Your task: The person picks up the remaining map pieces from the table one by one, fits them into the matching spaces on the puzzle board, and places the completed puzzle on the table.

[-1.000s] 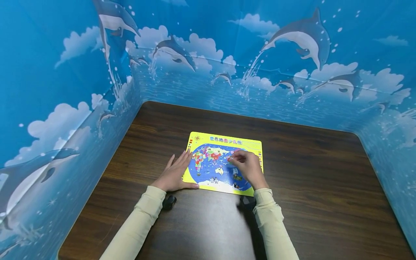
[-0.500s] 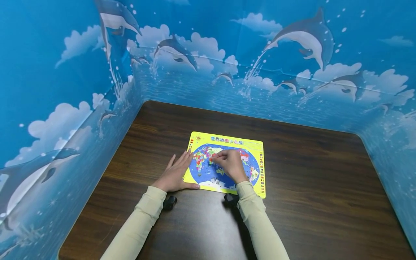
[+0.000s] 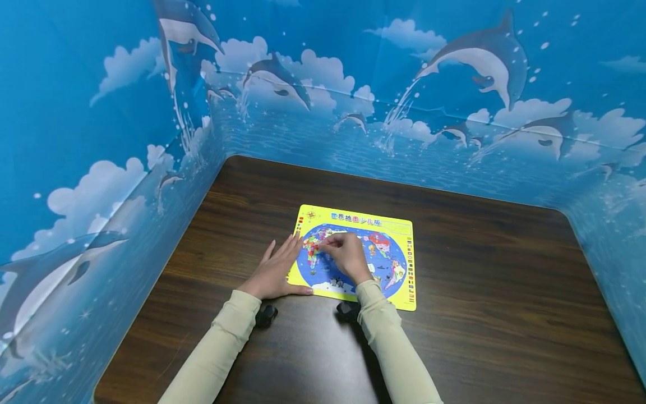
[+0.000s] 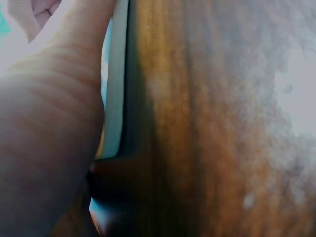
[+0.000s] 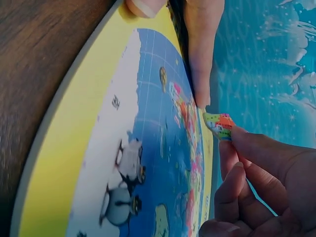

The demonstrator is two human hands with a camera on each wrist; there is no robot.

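A yellow-bordered world map puzzle board [image 3: 406,297] lies on the table with its blue oval map facing up. My left hand [image 3: 276,273] rests along its left edge with the fingers straight, the thumb by the near edge. Over the map's left half, my right hand [image 3: 349,255] pinches a small multicoloured puzzle piece [image 5: 220,124] between thumb and index finger. In the right wrist view the piece is raised off the board, near the left fingertips. Part of the map is hidden under the right hand. The left wrist view shows mostly the left hand's heel [image 4: 49,113] at the board's edge.
The dark wooden table [image 3: 504,292] extends around the board on all sides. Blue curtains with dolphins [image 3: 275,78] enclose its back and sides. A black wrist camera [image 3: 266,316] sits under the left wrist, another black wrist camera [image 3: 348,311] under the right.
My right hand has moved left across the map, from its right half to its left half, pinching the piece. The left hand stays on the board's left edge.
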